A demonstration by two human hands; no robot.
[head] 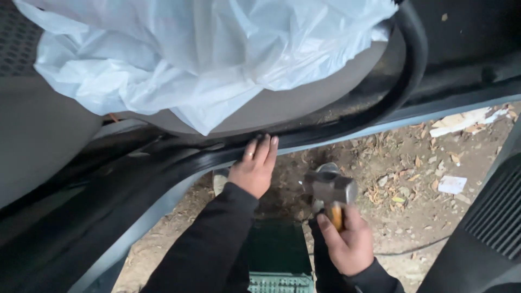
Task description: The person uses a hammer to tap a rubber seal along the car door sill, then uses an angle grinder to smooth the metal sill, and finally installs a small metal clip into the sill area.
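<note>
Littered dirt ground (412,179) is showing below a vehicle's door sill (163,168). The left hand (252,171) is pressing flat, fingers extended, on it; the right hand (350,241) is gripping a hammer (331,190) just beside.

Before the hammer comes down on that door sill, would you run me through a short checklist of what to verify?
1. Grip on hammer: right hand wrapped around the wooden handle just below the head: ok.
2. Left hand out of harm's way: fingers rest on the black sill, close to the hammer head: not ok.
3. Plastic sheet over the seat kept off the sill: ok.
4. Exact strike spot: cannot tell.
5. Footing on the littered dirt ground: cannot tell.
</note>
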